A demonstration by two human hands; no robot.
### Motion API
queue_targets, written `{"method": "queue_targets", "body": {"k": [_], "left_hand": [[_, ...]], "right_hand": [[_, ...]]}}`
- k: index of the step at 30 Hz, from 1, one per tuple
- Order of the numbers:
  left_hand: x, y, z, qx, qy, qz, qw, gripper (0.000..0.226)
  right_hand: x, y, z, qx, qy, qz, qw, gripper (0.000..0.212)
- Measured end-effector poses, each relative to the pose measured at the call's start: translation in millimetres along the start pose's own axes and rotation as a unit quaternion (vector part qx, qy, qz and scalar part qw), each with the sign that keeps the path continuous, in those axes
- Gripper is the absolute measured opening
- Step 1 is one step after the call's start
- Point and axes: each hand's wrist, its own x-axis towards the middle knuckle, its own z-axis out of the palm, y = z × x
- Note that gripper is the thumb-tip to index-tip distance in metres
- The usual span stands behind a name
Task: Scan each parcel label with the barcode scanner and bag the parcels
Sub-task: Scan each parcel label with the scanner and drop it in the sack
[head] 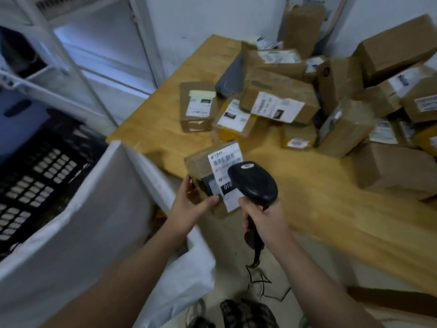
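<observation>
Right hand [264,215] grips glossy black scanner [254,181]; left hand [189,204] clasps labelled cardboard parcel [212,166].

Room dim overall, with a cool bluish cast on the walls. Brightest area is the pale doorway [101,50] at upper left; light seems to come from there. My forearms at the bottom of the frame sit in shadow, dark and low in detail. The table [165,124] reads warm yellow, no hard glare on it. Motion blur smears the table's near edge at right and the parcel pile [331,91]; labels there are unreadable. The parcel label [225,159] by my left hand [189,204] is sharper, its barcode lines distinguishable. Wide-angle bending at the edges: door frame leans.
</observation>
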Motion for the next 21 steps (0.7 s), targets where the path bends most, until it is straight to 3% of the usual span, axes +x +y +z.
{"method": "queue_targets", "body": {"k": [4, 9, 13, 16, 21], "left_hand": [[-54, -72, -62, 0.001, 0.068, -0.062, 0.996, 0.082], [-73, -148, -115, 0.042, 0.149, -0.165, 0.974, 0.061], [-59, -210, -148, 0.204, 0.219, -0.309, 0.903, 0.098], [-34, -240, -158, 0.294, 0.225, -0.305, 0.877, 0.107], [14, -308, -166, 0.381, 0.133, -0.238, 0.884, 0.099]], "right_hand": [[-27, 40, 60, -0.011, -0.042, 0.077, 0.996, 0.042], [-32, 81, 112, -0.071, -0.081, 0.147, 0.983, 0.04], [-25, 123, 147, -0.146, -0.117, 0.209, 0.96, 0.023], [-15, 154, 170, -0.192, -0.141, 0.206, 0.949, 0.013], [13, 198, 210, -0.26, -0.165, 0.185, 0.933, 0.017]]}}
